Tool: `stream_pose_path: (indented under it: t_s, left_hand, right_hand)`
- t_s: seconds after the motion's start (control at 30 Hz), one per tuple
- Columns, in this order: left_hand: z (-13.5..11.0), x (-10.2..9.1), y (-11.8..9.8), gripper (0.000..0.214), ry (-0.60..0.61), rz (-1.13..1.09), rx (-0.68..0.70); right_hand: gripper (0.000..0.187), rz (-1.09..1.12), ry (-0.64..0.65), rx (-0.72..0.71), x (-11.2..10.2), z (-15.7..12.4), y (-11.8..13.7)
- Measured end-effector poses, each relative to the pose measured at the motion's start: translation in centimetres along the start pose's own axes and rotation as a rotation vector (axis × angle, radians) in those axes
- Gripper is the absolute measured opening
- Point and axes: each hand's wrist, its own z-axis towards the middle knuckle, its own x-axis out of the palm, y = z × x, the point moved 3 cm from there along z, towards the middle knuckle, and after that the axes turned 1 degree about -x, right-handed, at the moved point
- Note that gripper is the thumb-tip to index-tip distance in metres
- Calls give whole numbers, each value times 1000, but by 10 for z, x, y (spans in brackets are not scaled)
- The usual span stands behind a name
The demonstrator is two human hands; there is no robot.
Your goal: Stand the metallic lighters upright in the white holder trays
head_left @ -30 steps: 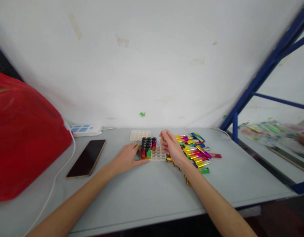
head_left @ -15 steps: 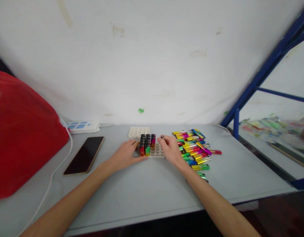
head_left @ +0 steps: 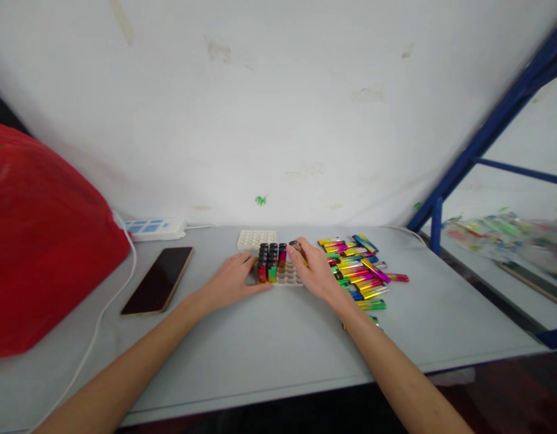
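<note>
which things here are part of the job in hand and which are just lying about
In use:
- standing lighters
- front tray
- loose lighters
- back tray, probably

Apparently just lying about:
- phone
- power strip
- red bag

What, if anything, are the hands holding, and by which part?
Right hand: a lighter, pinched near its black top. Left hand: at the left end of the tray, grip unclear.

I see the bench in soft, even light, whose source I cannot tell; below its front edge is nearly black. The lighters give small glare. Beyond the right edge, the clear plastic is blurred and the blue frame looks slanted, perhaps by lens distortion
</note>
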Motion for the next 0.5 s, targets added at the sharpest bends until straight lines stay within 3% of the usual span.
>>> stream_pose_path:
  t_s: [0.17, 0.33, 0.5]
  left_hand:
    - [0, 1, 2, 63, -5, -1, 7]
    - [0, 2, 3, 67, -26, -20, 14]
    - [-1, 2, 3, 65, -10, -12, 5]
  right_hand:
    - [39, -154, 29, -159, -7, 0, -4]
    - [48, -213, 142, -103, -7, -2, -12]
    - [45, -209, 223, -102, -2, -4, -19]
